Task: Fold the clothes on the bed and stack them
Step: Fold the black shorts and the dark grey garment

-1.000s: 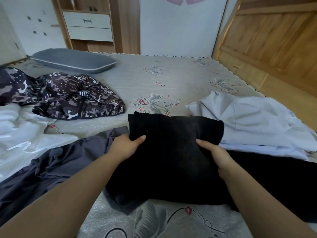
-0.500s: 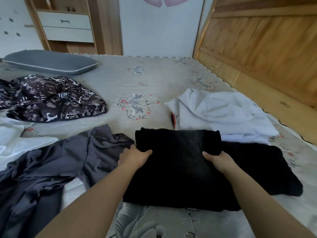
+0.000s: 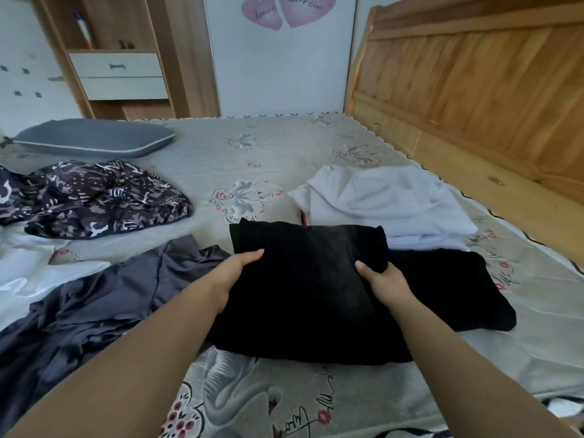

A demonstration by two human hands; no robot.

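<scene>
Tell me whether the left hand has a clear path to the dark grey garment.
Probably yes: the dark grey garment lies uncovered just beside the left hand, but that hand now grips the black garment.

Both arms reach forward, the left hand (image 3: 235,270) and right hand (image 3: 384,279) each gripping with thumb on top.

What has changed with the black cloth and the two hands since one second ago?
The folded black fabric garment has come down flatter onto the bed. The left hand and right hand still grip its sides. The pale blue garment behind it stayed put.
</scene>
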